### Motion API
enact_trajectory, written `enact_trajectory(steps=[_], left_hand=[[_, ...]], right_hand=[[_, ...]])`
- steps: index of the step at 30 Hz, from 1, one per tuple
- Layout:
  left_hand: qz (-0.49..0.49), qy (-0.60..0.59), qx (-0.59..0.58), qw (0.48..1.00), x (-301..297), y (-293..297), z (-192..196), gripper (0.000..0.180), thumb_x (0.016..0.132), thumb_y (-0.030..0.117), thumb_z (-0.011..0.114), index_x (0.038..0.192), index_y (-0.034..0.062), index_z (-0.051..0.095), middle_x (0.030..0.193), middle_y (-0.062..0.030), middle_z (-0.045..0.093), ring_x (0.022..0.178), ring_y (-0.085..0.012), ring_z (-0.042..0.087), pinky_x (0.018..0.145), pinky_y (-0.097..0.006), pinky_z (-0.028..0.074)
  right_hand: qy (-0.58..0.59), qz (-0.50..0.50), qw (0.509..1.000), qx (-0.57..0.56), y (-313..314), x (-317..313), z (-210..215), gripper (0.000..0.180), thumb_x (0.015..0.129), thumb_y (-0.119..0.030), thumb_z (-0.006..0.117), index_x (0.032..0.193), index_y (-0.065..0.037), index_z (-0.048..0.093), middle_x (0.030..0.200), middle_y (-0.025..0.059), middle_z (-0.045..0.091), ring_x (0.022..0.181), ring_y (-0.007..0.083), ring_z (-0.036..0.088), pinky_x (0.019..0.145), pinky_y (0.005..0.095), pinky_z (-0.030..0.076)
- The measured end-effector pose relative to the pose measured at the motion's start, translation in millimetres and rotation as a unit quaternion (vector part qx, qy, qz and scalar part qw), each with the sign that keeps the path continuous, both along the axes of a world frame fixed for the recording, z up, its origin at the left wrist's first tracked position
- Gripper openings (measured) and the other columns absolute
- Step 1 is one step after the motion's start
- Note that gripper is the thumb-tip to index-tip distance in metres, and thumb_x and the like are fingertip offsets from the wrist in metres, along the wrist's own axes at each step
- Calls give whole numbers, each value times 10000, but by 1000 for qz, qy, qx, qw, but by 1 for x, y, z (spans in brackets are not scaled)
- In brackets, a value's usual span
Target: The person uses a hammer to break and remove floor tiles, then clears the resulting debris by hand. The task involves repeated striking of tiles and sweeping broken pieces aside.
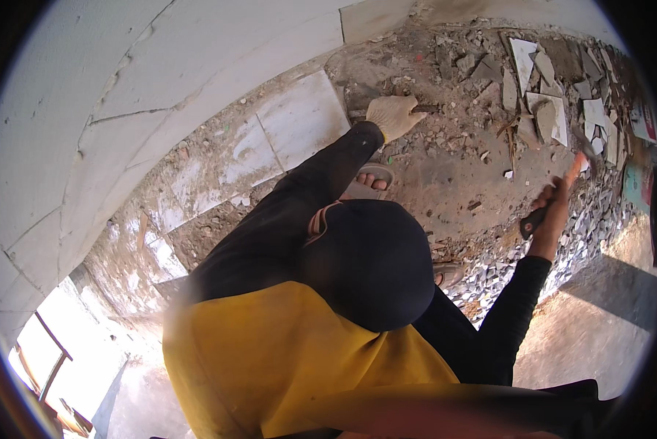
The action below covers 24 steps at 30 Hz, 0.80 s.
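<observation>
Hammer [578,167] in my right grip [552,208], dark rod [429,109] in my left grip [393,118]!

Bare fingers wrapped snugly round the handle on the right, black butt below my hand, orange stretch above it, the head up there just a blur; over on the left, a cream glove [387,110] closed about the rod, one end poking out towards the rubble, down near the floor [453,186]. Right beside the glove, white tiles [303,121] lie in a dusty strip, and just below it sits my sandalled foot [373,181]! Out beyond the hammer head, broken tile pieces [548,117] lie jumbled, pale chips [489,282] spread below my right forearm, and far left stands the cracked, pale wall [65,110].
</observation>
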<state>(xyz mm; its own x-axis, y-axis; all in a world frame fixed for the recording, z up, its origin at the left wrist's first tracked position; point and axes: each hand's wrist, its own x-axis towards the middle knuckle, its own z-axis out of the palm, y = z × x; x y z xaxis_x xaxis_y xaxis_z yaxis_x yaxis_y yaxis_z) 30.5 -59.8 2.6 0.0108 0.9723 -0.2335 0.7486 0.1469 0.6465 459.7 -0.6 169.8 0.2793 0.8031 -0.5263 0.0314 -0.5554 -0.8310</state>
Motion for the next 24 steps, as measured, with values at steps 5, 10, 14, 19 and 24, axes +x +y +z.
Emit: enact_trajectory(steps=[5, 10, 14, 19, 24], left_hand=[[-2, 3, -10, 1000, 0, 1, 0, 491, 1048, 554, 659, 1072, 74, 759, 940, -164, 784, 920, -382, 769, 786, -528, 576], [-2, 23, 13, 1000, -2, -1, 0, 489, 1052, 556, 654, 1062, 78, 752, 937, -153, 780, 904, -379, 767, 783, -529, 575], [-2, 6, -10, 1000, -2, -1, -3, 491, 1052, 554, 655, 1050, 71, 741, 936, -151, 775, 916, -373, 767, 785, -527, 573], [0, 10, -18, 1000, -1, 0, -3, 498, 1051, 547, 655, 1113, 63, 757, 942, -163, 778, 934, -380, 769, 797, -531, 575], [1, -3, -21, 1000, -2, 1, 2, 494, 1045, 538, 660, 1140, 65, 765, 969, -174, 789, 953, -383, 772, 810, -541, 575]], right_hand=[[-39, -255, 941, 218, -3, -80, 2, 341, 1142, -364, 500, 1150, -38, 596, 761, 62, 553, 654, 250, 618, 600, 430, 552], [191, 184, 926, -269, -94, -164, -76, 326, 1146, -408, 550, 1078, -99, 630, 637, -12, 510, 479, 131, 520, 434, 327, 446], [52, 211, 973, -80, -58, -72, -55, 344, 1169, -454, 546, 1134, -118, 611, 673, -53, 452, 473, 92, 420, 430, 294, 386], [-89, -218, 966, 111, 17, -3, 7, 478, 1122, -419, 506, 1320, -1, 627, 770, 32, 549, 662, 206, 563, 633, 427, 519], [-69, -145, 983, 95, -39, -117, -46, 426, 1143, -464, 519, 994, -75, 609, 784, 79, 612, 717, 276, 674, 681, 469, 583]])
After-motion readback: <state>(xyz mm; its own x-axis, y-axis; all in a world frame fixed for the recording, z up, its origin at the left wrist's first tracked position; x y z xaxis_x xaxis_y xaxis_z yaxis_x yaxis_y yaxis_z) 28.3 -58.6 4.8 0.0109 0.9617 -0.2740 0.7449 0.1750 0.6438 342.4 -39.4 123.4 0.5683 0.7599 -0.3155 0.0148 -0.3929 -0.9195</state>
